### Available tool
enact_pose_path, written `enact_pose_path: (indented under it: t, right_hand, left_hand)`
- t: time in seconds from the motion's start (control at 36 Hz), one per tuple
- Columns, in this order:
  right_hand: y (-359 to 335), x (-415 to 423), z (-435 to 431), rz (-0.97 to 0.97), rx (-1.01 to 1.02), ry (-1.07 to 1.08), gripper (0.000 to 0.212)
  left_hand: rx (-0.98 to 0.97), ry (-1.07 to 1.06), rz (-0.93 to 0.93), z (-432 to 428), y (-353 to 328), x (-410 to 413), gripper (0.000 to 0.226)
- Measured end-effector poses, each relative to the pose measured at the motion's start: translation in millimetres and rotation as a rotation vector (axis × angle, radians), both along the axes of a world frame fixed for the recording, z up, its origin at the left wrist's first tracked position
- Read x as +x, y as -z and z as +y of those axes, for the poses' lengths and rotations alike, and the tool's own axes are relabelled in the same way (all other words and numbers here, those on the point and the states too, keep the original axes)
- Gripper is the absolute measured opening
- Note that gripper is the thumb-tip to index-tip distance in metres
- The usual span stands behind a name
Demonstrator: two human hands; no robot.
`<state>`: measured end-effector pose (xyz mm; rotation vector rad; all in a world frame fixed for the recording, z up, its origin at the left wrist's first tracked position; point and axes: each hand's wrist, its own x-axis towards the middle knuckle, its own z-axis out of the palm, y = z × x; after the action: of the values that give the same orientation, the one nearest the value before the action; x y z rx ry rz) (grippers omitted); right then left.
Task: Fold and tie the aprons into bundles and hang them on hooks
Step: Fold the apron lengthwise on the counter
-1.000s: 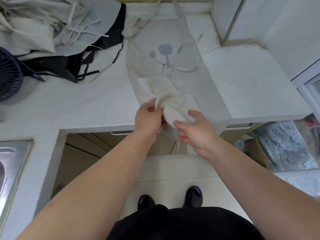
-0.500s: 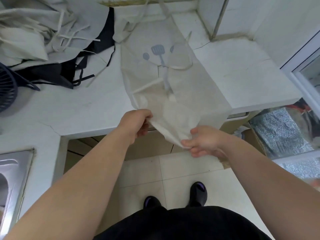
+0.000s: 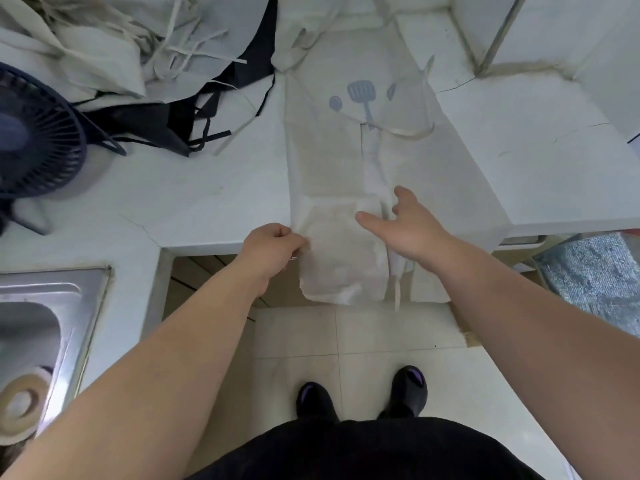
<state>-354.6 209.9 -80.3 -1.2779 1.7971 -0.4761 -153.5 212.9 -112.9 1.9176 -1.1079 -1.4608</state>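
A cream apron (image 3: 346, 161) printed with a blue spatula lies lengthwise on a white surface (image 3: 207, 188), its lower end folded narrow and hanging over the front edge. The left hand (image 3: 273, 245) pinches the cloth's left border at that edge, likely to anchor it. The right hand (image 3: 414, 230) is spread, fingers straight, over the folded flap, apparently to smooth it flat; whether it touches the cloth is unclear. A thin tie (image 3: 397, 292) dangles below. Folding looks under way — no knot or bundle yet. Further off, to the left, are a heap of pale aprons (image 3: 114, 39), a dark apron (image 3: 156, 123), a fan (image 3: 38, 133) and a steel sink (image 3: 31, 317).
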Motion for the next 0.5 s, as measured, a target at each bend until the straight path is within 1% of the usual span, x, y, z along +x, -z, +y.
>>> enact_pose_path:
  t: [0.06, 0.11, 0.14, 0.19, 0.25, 0.33, 0.39, 0.42, 0.5]
  right_hand:
    - [2, 5, -4, -0.001, -0.001, -0.006, 0.078]
    - [4, 9, -8, 0.042, -0.012, -0.006, 0.068]
    - [6, 9, -9, 0.064, -0.011, -0.016, 0.063]
    - [9, 10, -11, 0.086, 0.004, -0.046, 0.055]
    - [12, 9, -12, 0.072, 0.017, -0.041, 0.054]
    - [14, 6, -15, 0.06, 0.001, -0.032, 0.054]
    - [16, 6, -17, 0.085, -0.01, -0.054, 0.051]
    - [18, 7, -18, 0.108, -0.008, -0.073, 0.05]
    - [21, 7, -20, 0.199, 0.0, -0.137, 0.049]
  left_hand:
    - [-0.013, 0.006, 0.021, 1, -3, 1, 0.019]
    - [-0.038, -0.018, 0.027, 0, -4, -1, 0.031]
    - [-0.067, -0.029, 0.022, 1, -6, -3, 0.032]
    - [-0.122, -0.045, -0.008, 1, -5, -4, 0.023]
    - [-0.162, -0.05, -0.038, 1, -6, -4, 0.018]
    - [-0.224, -0.044, -0.075, 0, -8, -4, 0.019]
    - [-0.257, 0.008, -0.143, 0, -8, -4, 0.02]
    - [-0.264, 0.049, -0.206, 0, -8, -4, 0.02]
    - [-0.245, 0.12, -0.36, 1, -6, -2, 0.019]
